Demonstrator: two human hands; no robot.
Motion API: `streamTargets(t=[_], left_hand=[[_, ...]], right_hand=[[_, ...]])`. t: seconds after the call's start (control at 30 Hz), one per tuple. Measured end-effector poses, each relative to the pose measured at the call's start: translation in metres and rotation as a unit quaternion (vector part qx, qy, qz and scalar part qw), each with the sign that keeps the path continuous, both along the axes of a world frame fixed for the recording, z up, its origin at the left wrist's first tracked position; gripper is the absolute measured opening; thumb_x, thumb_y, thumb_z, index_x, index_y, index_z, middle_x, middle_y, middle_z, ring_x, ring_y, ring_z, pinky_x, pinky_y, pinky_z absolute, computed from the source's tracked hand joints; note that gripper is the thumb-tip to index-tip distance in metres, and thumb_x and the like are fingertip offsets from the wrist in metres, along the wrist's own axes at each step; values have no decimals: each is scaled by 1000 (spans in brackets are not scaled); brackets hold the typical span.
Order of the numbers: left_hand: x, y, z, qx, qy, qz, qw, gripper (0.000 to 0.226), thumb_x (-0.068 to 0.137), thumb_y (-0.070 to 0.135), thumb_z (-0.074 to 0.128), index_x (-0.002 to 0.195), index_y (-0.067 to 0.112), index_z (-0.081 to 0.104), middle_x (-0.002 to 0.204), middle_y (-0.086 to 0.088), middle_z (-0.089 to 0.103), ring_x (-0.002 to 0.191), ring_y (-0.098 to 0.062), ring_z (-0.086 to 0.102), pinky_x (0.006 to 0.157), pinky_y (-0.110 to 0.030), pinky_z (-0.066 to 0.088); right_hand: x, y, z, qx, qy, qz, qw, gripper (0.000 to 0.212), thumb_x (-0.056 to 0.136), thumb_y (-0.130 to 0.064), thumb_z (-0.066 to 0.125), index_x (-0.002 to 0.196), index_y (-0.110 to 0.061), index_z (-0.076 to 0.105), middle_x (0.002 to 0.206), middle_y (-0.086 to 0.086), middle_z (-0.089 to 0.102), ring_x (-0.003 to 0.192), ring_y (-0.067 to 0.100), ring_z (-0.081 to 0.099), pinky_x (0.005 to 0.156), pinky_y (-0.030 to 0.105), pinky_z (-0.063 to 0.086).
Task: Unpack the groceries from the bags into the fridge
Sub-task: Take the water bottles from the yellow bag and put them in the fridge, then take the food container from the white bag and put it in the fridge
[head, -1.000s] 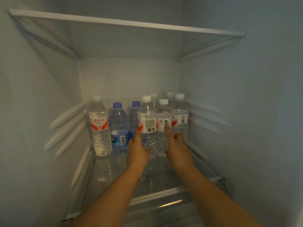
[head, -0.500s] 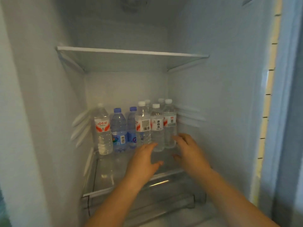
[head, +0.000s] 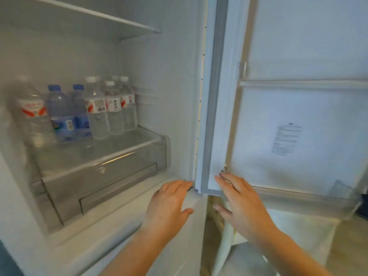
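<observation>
A: Where are the hands?

B: Both hold nothing, fingers straight. The left hand [head: 169, 204] lies by the fridge's lower front edge; the right hand [head: 242, 202] is just beside it, fingertips at the bottom corner of the open fridge door [head: 298, 136].

A: And the groceries?

B: The water bottles [head: 95, 110] stand upright in a cluster, well up and left of the left hand, on the glass shelf [head: 127, 144] above the clear drawer [head: 103, 182].

A: Anything above that?

B: Another shelf [head: 111, 18], higher still.
</observation>
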State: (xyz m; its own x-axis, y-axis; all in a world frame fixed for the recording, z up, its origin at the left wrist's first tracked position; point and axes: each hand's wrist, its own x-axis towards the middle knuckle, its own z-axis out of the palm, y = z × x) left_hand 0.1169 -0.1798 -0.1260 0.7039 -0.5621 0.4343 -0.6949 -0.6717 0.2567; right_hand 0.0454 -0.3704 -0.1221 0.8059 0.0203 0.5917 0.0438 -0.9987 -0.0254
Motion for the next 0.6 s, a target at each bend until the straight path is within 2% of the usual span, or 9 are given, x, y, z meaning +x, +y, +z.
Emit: streamTargets(t=[0.1,0.17,0.23,0.33,0.43,0.6], left_hand=[[-42,-47,-13,27,18,-88,996,66,88,47,54,144,38,19,149,19,24,136,-7,22,111,-26,22],[-70,-80,-22,33,31,-146,988,67,89,46,53,145,38,18,149,18,23,137,-8,22,111,-26,18],[-95,-114,-32,37,30,-202,978,66,88,43,56,145,35,22,149,15,26,136,-9,24,111,-24,17],[-131,-174,-45,66,21,-267,961,69,82,39,66,142,29,34,145,9,39,132,-13,37,107,-28,28],[-169,-242,-60,73,10,-321,944,75,66,37,81,132,25,49,128,4,57,114,-16,56,93,-32,46],[-236,-359,-69,72,26,-344,936,68,74,39,75,135,25,47,134,4,53,119,-18,52,95,-34,45]], right_hand=[[-68,-42,-16,-10,13,-74,997,75,58,-30,87,124,-13,56,125,5,59,115,28,56,95,47,46],[-112,-70,-25,3,27,-140,990,79,53,-31,89,123,-14,57,123,6,60,111,31,59,91,48,48],[-155,-97,-34,10,43,-208,977,80,51,-36,90,122,-14,60,121,7,62,109,30,61,90,44,45],[-218,-139,-48,37,55,-270,961,79,56,-36,88,126,-14,57,124,7,61,114,29,58,94,46,44],[-279,-187,-60,53,54,-313,947,77,55,-32,89,123,-12,59,121,8,61,113,30,58,91,45,48],[-362,-280,-79,71,92,-361,925,76,58,-36,87,125,-13,58,124,8,59,114,29,57,90,41,49]])
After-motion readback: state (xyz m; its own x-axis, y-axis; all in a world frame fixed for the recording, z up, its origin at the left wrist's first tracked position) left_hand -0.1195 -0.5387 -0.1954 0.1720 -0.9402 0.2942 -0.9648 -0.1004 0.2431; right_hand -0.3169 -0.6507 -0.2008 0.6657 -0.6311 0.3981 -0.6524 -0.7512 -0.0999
